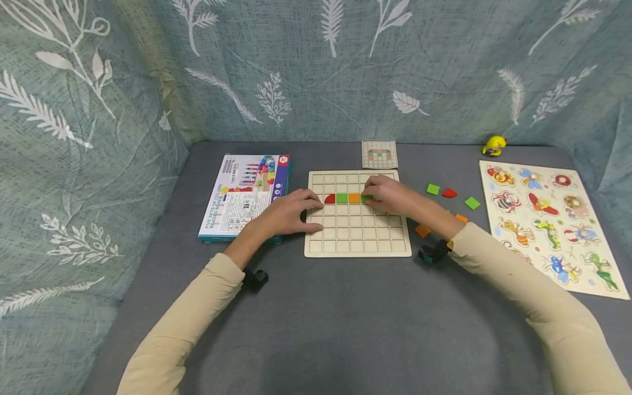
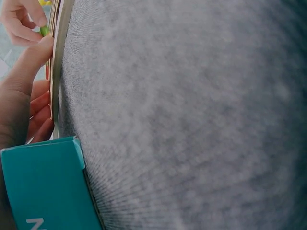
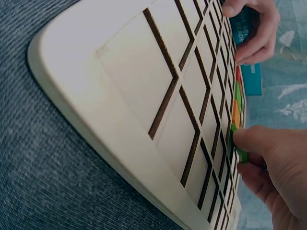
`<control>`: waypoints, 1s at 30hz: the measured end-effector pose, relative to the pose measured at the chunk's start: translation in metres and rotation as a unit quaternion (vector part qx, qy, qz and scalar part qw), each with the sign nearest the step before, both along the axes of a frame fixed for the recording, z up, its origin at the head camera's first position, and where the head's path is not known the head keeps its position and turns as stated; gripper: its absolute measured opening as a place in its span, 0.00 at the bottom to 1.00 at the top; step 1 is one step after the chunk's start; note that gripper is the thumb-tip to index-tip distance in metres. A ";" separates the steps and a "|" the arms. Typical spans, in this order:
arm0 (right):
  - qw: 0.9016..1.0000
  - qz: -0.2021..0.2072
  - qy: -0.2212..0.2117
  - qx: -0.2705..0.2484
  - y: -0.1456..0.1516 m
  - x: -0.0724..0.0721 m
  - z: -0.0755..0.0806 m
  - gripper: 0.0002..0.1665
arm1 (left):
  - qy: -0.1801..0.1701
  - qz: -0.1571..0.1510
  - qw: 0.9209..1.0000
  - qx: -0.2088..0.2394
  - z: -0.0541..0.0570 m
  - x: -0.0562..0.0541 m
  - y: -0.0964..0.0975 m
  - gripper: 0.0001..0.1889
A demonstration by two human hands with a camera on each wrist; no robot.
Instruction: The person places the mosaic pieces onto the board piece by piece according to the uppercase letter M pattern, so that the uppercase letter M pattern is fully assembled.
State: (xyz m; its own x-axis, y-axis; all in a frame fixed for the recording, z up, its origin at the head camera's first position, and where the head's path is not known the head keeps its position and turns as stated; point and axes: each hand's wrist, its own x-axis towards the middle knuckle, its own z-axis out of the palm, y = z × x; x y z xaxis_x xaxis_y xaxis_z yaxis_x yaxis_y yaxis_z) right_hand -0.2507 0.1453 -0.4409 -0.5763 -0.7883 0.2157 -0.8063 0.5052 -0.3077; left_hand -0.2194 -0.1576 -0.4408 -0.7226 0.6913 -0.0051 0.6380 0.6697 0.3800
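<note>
A pale wooden grid board lies on the dark grey table. In one of its rows sit a red rounded tile, a green square tile and an orange square tile. Right beside the orange one, my right hand pinches another green tile between thumb and fingers, at the grid's surface. My left hand rests on the board's left edge, thumb and fingers spread apart. The left wrist view shows that thumb against the board's rim.
A boxed bead set lies left of the board, and a small pattern card behind it. Loose green, red and orange tiles lie to the right, near an insect puzzle board. A yellow toy stands at the back.
</note>
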 end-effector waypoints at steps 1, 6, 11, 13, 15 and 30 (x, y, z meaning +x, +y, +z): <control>1.000 0.000 0.000 0.002 0.000 0.000 0.001 0.08 | 0.000 0.000 1.000 -0.001 0.000 0.000 0.000 0.29; 1.000 -0.010 -0.010 0.014 0.000 0.000 0.004 0.09 | 0.002 0.000 1.000 -0.002 0.001 -0.002 0.000 0.30; 0.999 -0.010 -0.021 0.024 -0.001 -0.002 0.006 0.09 | 0.003 0.001 1.000 -0.004 0.002 -0.003 0.000 0.29; 0.999 -0.013 -0.028 0.031 -0.001 -0.002 0.006 0.09 | 0.001 -0.001 1.000 -0.001 0.002 -0.003 0.000 0.29; 0.998 -0.017 -0.037 0.039 -0.001 -0.002 0.007 0.09 | 0.000 -0.003 1.000 0.002 0.001 -0.003 0.001 0.29; 0.995 -0.010 -0.073 0.070 -0.008 -0.006 0.016 0.09 | -0.003 0.001 1.000 -0.001 0.000 -0.001 0.000 0.29</control>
State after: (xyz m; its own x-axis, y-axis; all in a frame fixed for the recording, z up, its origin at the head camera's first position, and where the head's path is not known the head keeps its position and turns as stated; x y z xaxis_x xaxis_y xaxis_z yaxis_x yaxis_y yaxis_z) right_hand -0.2564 0.1377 -0.4245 -0.6089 -0.7931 0.0177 -0.7481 0.5665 -0.3456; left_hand -0.2200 -0.1572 -0.4412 -0.7245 0.6892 -0.0107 0.6337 0.6721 0.3831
